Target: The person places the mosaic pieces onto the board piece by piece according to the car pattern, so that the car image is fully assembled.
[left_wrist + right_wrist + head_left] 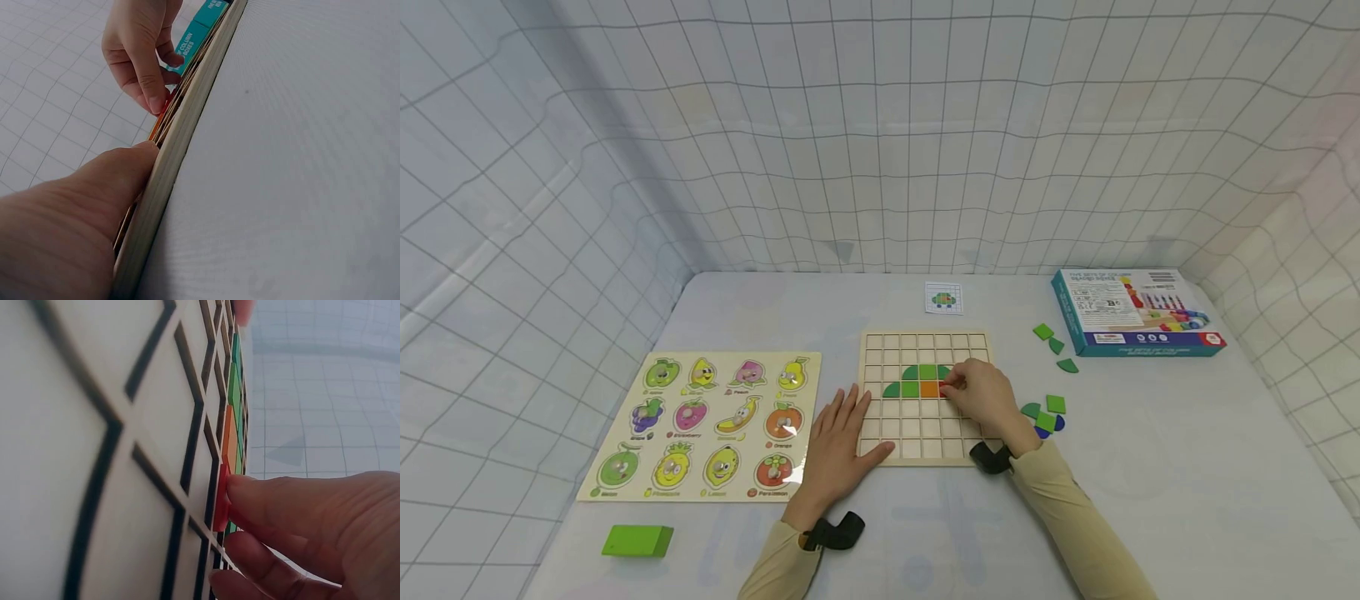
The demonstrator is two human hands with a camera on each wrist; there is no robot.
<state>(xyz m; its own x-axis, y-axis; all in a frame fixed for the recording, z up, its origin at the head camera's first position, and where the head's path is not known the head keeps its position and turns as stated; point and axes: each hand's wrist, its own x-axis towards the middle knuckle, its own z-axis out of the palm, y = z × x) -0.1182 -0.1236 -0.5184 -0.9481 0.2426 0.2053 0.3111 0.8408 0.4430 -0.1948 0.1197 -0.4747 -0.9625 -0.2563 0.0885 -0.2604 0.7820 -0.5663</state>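
A wooden grid board [922, 452] lies in the middle of the table. Green tiles, square and quarter-round, and one orange square tile [929, 389] sit in its cells. My right hand [983, 396] pinches a red tile [221, 499] at the cell just right of the orange one; the fingers hide much of it in the head view. My left hand [838, 450] rests with spread, straight fingers on the board's left edge, thumb on its lower left corner. In the left wrist view, that thumb [119, 172] presses on the board's rim.
Loose green and blue tiles [1056, 404] lie right of the board. A pattern card [943, 297] is behind it, a box [1138, 312] at back right. To the left are a fruit puzzle board [700, 427] and a green block [637, 541].
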